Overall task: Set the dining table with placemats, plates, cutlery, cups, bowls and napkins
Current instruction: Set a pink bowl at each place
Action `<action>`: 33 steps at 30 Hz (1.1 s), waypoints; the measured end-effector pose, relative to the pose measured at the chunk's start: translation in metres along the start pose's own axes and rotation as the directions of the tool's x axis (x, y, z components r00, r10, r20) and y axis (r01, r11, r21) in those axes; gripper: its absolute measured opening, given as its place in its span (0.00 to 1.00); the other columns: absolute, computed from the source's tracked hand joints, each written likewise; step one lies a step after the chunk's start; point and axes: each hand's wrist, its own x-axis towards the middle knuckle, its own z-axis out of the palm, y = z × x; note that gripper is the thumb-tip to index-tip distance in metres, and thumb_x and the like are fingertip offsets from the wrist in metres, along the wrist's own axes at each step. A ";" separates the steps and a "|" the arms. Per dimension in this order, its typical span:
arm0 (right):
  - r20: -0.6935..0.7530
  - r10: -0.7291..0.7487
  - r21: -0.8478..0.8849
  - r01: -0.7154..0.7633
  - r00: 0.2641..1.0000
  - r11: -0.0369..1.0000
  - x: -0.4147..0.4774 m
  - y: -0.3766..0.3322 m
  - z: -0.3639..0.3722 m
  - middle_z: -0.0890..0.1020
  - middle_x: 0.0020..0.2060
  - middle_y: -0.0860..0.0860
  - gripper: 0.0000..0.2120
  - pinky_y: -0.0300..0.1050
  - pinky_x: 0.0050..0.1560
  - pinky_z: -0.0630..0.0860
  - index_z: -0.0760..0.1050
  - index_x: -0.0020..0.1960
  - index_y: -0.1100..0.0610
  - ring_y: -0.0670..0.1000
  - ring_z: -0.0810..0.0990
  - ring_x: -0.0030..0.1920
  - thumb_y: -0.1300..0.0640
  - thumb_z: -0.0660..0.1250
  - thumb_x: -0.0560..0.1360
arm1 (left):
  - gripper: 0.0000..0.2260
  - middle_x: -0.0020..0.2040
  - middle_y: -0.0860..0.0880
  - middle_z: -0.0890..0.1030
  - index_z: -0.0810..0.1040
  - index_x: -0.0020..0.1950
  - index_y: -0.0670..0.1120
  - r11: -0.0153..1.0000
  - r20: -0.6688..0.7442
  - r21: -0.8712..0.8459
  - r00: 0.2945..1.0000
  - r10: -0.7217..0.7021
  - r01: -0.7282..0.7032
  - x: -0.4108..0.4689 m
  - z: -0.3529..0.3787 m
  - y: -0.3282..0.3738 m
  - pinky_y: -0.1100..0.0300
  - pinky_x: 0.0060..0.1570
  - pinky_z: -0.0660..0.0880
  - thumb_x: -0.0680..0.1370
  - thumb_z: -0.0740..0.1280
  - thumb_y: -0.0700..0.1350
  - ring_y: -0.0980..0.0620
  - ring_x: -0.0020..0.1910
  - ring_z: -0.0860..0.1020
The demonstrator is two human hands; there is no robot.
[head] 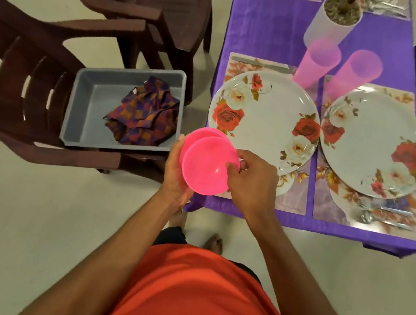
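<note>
tub: grey tub (pixel 130 71) on brown chair (pixel 25 78) holds crumpled checked napkins (pixel 143 113) | bowls: two glossy pink bowls (pixel 205 169), overlapping, empty, at purple-clothed table's (pixel 267 32) near-left corner, beside floral plate (pixel 263 117) | left hand (pixel 176 177): cupped round bowls | right hand (pixel 251 182): pinches front bowl's rim

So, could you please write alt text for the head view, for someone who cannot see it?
A person's left hand and right hand hold two pink bowls at the edge of a purple-clothed table set with floral plates, pink cups and cutlery. Checked napkins lie in a grey tub on a chair.
</note>
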 end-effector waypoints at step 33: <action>-0.211 0.356 0.070 -0.349 0.910 0.934 -0.015 0.192 -0.066 0.80 0.39 0.51 0.11 0.41 0.44 0.69 0.83 0.57 0.60 0.52 0.77 0.42 0.58 0.67 0.79 | 0.15 0.62 0.47 0.76 0.75 0.61 0.57 0.868 -0.169 0.476 0.983 -0.069 0.143 -0.009 0.039 -0.040 0.41 0.44 0.82 0.79 0.68 0.41 0.43 0.61 0.75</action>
